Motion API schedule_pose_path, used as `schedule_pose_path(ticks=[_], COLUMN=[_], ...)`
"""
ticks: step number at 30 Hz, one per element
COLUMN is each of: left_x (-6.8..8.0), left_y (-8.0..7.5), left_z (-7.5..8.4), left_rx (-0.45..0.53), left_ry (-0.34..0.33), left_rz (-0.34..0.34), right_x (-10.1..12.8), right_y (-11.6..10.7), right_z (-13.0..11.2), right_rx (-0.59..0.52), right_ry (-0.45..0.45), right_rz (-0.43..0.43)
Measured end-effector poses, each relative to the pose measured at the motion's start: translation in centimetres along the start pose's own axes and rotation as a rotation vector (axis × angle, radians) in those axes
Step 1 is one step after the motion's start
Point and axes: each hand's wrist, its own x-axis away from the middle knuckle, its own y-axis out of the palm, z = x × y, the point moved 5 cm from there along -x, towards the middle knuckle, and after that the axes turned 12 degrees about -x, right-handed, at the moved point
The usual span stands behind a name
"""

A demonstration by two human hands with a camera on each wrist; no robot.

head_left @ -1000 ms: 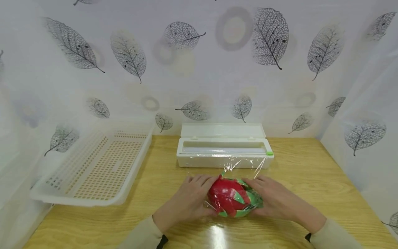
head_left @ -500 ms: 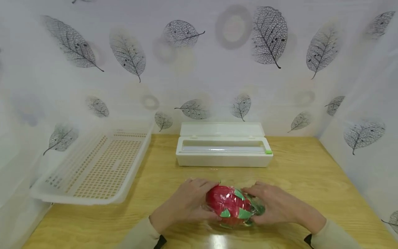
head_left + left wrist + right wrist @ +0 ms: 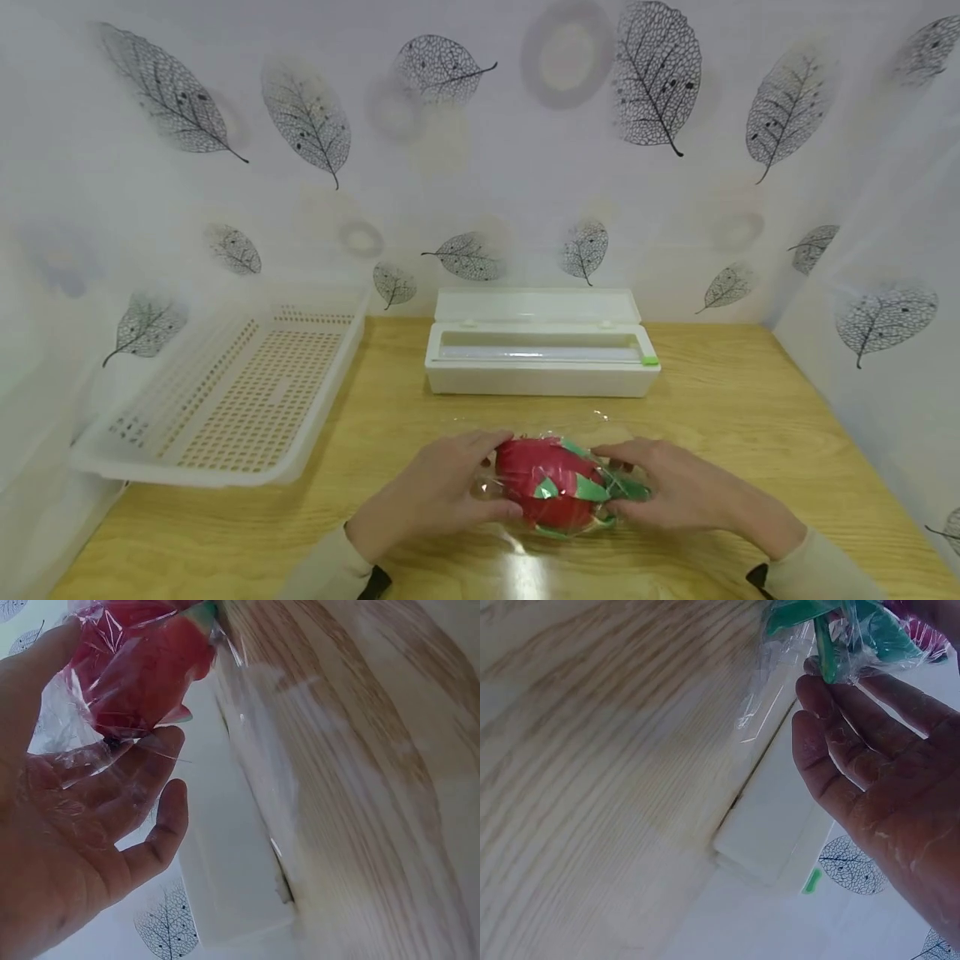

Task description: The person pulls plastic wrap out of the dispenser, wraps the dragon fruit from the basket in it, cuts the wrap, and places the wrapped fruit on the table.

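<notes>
A red dragon fruit (image 3: 536,471) with green scales lies on its side at the front of the table, covered in clear cling film (image 3: 754,712). My left hand (image 3: 431,487) holds its rounded red end, thumb in front and fingers behind; the left wrist view shows film draped over the palm. At the green, leafy end (image 3: 877,634), my right hand (image 3: 678,487) holds fruit and film between thumb and fingers. Behind the hands stands a white cling film box (image 3: 543,382), lid raised, with a film roll (image 3: 536,353) inside and a green slider at its right end.
To the left sits a white perforated plastic basket (image 3: 281,475). Bare wooden tabletop (image 3: 750,400) extends right of the box. A whitish sheet printed with leaves (image 3: 525,167) encloses the back and sides.
The film that rose toward the box has come down around the fruit. The fruit has turned a little between my hands, and my right hand has shifted slightly to the right.
</notes>
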Motion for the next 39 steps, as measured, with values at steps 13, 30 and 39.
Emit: schedule_pose_path(ticks=[13, 30, 39], left_x=[-0.3, -2.0, -1.8], left_y=[-1.7, 0.5, 0.8], left_z=[-8.5, -10.6, -10.3], left_rx=[-0.016, 0.038, 0.571], left_ry=[-0.455, -0.489, -0.434], left_rz=[-0.041, -0.119, -0.139], right_x=[-0.8, -4.7, -3.1], right_y=[-4.6, -2.6, -3.1], right_z=[5.1, 7.4, 8.1], right_rx=[-0.085, -0.011, -0.330], right_ry=[0.088, 0.152, 0.253], right_rz=[0.099, 0.141, 0.215])
